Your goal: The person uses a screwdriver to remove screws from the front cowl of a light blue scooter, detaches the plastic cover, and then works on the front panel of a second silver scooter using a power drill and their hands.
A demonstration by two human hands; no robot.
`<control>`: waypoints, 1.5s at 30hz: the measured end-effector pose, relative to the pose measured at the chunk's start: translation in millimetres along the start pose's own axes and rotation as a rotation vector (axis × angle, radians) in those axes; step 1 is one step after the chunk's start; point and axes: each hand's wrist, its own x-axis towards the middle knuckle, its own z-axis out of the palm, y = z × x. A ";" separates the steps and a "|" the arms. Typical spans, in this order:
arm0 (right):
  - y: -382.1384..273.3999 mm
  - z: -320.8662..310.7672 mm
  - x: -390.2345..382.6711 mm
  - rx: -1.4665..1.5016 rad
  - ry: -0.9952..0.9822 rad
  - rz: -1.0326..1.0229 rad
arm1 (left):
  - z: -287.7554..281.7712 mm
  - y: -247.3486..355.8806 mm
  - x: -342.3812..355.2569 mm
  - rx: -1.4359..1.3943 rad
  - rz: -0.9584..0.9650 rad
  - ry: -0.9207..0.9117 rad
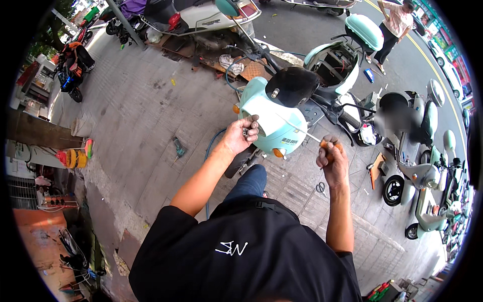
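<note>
A mint-green scooter (282, 132) stands in front of me, its front panel turned my way and its black handlebar cover (293, 86) above. My right hand (334, 163) is closed round the orange handle of a screwdriver (313, 137), whose pale shaft points left across the front panel. At the left edge of the panel is my left hand (241, 135), fingers curled on a small metal part (245, 132) too small to name. The scooter's body behind the handlebar is opened up, with wires (334, 65) showing inside.
A cordless drill (178, 148) lies on the paving to the left, beside a blue hose (210, 151). Dark-handled scissors (320, 187) lie below my right hand. More scooters (402, 146) stand on the right. A person (395, 30) is on the road at the far right.
</note>
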 end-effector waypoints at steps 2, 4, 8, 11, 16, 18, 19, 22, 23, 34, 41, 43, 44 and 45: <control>14.4 0.7 -10.3 -0.035 0.093 0.030 | 1.3 14.4 10.6 0.026 -0.016 -0.016; 18.1 7.9 -16.2 -0.078 0.132 -0.037 | 2.4 33.1 26.7 0.169 0.003 0.004; 30.6 31.9 -18.5 -0.176 0.167 -0.114 | 6.1 67.9 69.6 0.499 0.050 0.135; 43.1 41.9 -9.9 -0.272 0.228 -0.120 | 4.9 81.6 111.0 0.705 0.026 0.140; 55.5 70.1 9.4 -0.365 0.381 -0.173 | 19.1 95.4 160.5 1.114 -0.102 -0.138; 62.3 87.5 12.8 -0.364 0.476 -0.202 | 31.5 105.7 180.4 1.276 -0.219 -0.313; 69.9 96.4 16.2 -0.360 0.520 -0.206 | 33.8 114.1 186.7 1.347 -0.264 -0.402; 97.3 127.2 16.4 -0.250 0.723 -0.232 | 36.5 121.0 205.0 1.278 -0.479 -0.582; 103.1 138.5 17.9 -0.223 0.770 -0.255 | 41.5 122.2 211.1 1.268 -0.541 -0.634; 161.0 205.3 36.2 0.074 1.039 -0.461 | 52.3 108.0 233.2 1.206 -0.959 -0.856; 173.9 204.6 48.5 0.156 1.048 -0.492 | 54.1 112.6 228.7 1.213 -0.866 -0.788; 175.6 205.6 49.5 0.201 1.045 -0.506 | 52.9 113.9 226.9 1.219 -0.869 -0.769; 175.7 208.2 48.7 0.220 1.046 -0.513 | 51.6 113.6 226.8 1.216 -0.871 -0.758; 176.0 209.1 48.9 0.239 1.048 -0.521 | 51.7 111.9 228.2 1.217 -0.855 -0.766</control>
